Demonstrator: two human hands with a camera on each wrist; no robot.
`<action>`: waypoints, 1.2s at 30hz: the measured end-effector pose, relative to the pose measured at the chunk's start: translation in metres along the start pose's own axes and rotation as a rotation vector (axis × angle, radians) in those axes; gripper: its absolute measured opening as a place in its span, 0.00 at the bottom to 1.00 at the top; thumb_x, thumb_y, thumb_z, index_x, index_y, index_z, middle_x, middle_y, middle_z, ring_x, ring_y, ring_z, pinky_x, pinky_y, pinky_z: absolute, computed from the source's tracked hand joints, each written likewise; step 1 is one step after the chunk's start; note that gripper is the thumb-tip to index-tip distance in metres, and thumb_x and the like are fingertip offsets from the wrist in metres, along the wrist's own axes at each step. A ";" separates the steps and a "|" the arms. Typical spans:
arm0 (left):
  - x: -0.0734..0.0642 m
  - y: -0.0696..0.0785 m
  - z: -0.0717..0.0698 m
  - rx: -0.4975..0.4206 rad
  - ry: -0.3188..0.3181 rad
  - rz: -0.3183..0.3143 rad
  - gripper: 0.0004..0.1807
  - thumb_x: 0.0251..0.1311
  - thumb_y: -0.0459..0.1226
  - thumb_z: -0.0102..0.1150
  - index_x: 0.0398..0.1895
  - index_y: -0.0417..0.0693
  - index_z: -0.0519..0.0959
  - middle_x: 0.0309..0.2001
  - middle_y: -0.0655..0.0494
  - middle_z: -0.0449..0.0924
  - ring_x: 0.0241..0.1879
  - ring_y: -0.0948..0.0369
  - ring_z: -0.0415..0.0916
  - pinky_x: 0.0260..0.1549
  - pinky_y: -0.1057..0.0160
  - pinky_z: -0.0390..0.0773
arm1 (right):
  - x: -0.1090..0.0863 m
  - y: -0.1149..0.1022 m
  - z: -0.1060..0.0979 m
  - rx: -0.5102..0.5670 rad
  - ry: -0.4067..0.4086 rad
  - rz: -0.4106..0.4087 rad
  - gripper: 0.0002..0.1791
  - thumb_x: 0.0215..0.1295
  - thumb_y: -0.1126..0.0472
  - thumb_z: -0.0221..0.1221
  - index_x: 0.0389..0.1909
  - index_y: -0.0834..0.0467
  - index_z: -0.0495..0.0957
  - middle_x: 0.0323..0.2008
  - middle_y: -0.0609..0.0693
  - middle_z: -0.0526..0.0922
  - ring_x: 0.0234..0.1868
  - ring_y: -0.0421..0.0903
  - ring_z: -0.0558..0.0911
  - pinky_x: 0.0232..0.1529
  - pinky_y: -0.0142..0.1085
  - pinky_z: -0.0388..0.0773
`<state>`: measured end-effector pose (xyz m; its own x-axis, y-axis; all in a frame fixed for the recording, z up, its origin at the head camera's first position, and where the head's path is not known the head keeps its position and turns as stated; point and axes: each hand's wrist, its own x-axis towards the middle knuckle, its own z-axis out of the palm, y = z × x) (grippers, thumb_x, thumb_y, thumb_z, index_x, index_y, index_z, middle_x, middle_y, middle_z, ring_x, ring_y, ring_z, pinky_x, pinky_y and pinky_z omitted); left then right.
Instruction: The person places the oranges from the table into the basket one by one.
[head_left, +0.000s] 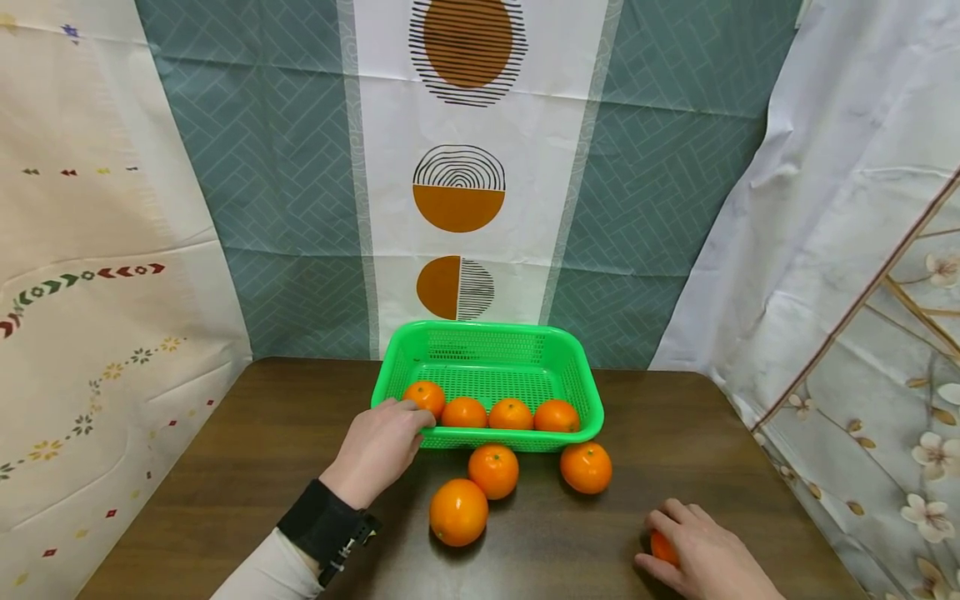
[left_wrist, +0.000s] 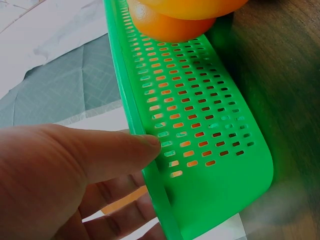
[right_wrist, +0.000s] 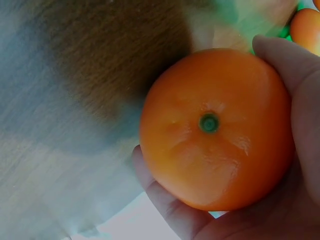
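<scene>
A green perforated plastic basket (head_left: 480, 327) stands at the back of the table, with several oranges along its near wall, among them one orange (head_left: 557, 416) at the right. My left hand (head_left: 386, 442) is at the basket's near left corner; in the left wrist view the thumb (left_wrist: 120, 150) lies outside the rim (left_wrist: 131, 105) and the other fingers are on the inner side. At the front right, my right hand (head_left: 705, 550) holds an orange (right_wrist: 215, 130), its thumb and fingers curved around the fruit's sides, green stem mark facing the wrist camera.
Two oranges, the nearer one (head_left: 458, 512) and another (head_left: 493, 471), sit side by side before the basket. A further orange (head_left: 587, 467) is by its near right corner. Fabric hangings (head_left: 300, 167) rise behind the brown table (head_left: 225, 467) and at both sides.
</scene>
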<state>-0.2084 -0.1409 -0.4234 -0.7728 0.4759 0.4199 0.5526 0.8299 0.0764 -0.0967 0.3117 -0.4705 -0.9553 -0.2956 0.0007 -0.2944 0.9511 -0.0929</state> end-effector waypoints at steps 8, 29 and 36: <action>0.001 0.000 0.001 0.007 -0.003 0.002 0.12 0.57 0.31 0.83 0.37 0.55 0.88 0.32 0.62 0.79 0.31 0.57 0.73 0.28 0.61 0.77 | 0.001 0.001 -0.002 0.008 0.088 -0.088 0.18 0.66 0.33 0.73 0.43 0.39 0.82 0.42 0.33 0.73 0.39 0.37 0.72 0.31 0.35 0.76; 0.001 0.001 -0.002 -0.005 -0.008 -0.001 0.13 0.57 0.30 0.83 0.36 0.55 0.88 0.31 0.63 0.77 0.30 0.58 0.72 0.27 0.61 0.77 | 0.017 -0.009 -0.016 -0.025 0.239 -0.152 0.16 0.63 0.44 0.79 0.39 0.41 0.82 0.37 0.33 0.68 0.35 0.35 0.68 0.29 0.33 0.71; 0.001 0.001 -0.001 -0.012 -0.002 0.007 0.12 0.57 0.30 0.83 0.36 0.55 0.88 0.31 0.62 0.78 0.30 0.58 0.71 0.26 0.61 0.77 | 0.026 -0.012 -0.023 -0.037 0.279 -0.174 0.17 0.61 0.45 0.81 0.40 0.44 0.82 0.38 0.34 0.70 0.36 0.38 0.70 0.30 0.33 0.72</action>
<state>-0.2082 -0.1397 -0.4216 -0.7694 0.4821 0.4191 0.5617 0.8230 0.0845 -0.1184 0.2946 -0.4463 -0.8594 -0.4233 0.2868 -0.4501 0.8925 -0.0314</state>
